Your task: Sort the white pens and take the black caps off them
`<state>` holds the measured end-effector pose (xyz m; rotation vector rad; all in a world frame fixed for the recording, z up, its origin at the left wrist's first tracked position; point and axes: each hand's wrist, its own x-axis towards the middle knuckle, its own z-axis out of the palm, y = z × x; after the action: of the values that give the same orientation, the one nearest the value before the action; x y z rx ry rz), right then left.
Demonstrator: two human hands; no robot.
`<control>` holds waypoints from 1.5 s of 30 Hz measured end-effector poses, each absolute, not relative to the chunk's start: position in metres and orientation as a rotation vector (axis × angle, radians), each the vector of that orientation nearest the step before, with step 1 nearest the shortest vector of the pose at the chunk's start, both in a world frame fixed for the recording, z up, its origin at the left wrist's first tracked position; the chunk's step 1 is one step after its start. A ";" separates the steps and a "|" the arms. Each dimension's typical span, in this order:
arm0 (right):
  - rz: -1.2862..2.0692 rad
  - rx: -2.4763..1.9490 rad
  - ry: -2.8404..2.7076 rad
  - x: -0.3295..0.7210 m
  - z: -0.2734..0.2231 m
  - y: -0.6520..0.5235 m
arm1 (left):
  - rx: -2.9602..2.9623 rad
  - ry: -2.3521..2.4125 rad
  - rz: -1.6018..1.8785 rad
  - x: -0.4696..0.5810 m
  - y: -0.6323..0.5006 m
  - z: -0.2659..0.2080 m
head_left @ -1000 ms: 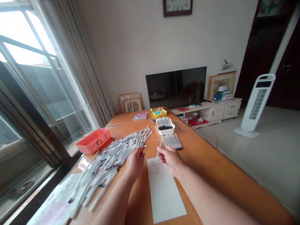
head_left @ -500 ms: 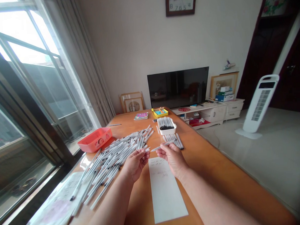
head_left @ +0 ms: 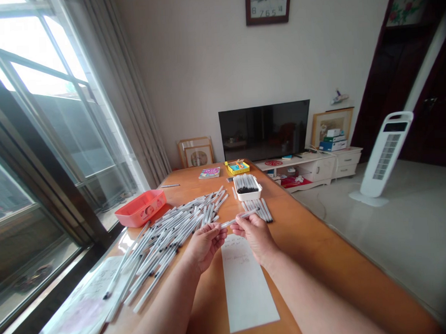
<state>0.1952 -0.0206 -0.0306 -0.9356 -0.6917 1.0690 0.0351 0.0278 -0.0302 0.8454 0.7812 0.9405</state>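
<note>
My right hand [head_left: 254, 235] pinches a slim grey-white pen [head_left: 230, 222] near its middle, over the table. The pen's left end runs into the closed fingers of my left hand [head_left: 206, 244], where a small pale pen cap is mostly hidden. Below both hands lies a long white paper strip [head_left: 249, 291] with faint handwriting. A large loose heap of similar pens [head_left: 170, 238] spreads to the left of my left hand. Just beyond my right hand, several pens [head_left: 265, 210] lie side by side in front of a white box [head_left: 250, 196] filled with pens.
A red plastic basket [head_left: 141, 216] stands left of the heap, by the window. An open notebook [head_left: 79, 311] lies at the near left, partly under pens. A yellow box [head_left: 241, 170] and a magazine [head_left: 209, 173] sit at the table's far end. The table's right edge drops to the floor.
The pen in my right hand has moved left, and its tip now meets the cap in my left hand. The gap between them has closed.
</note>
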 end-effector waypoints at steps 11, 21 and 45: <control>1.024 -0.983 -0.732 0.198 -0.031 -0.021 | 0.879 0.763 0.892 0.035 0.026 -0.028; 1.102 -0.895 -0.697 0.196 -0.025 -0.026 | 0.893 0.737 0.896 0.034 0.024 -0.026; 1.189 -0.928 -0.705 0.197 -0.031 -0.022 | 0.935 0.762 0.897 0.024 0.028 -0.022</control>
<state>0.1966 -0.0224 -0.0309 -0.9280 -0.7048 1.1894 0.0237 0.0276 -0.0218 0.9346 0.7624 0.8972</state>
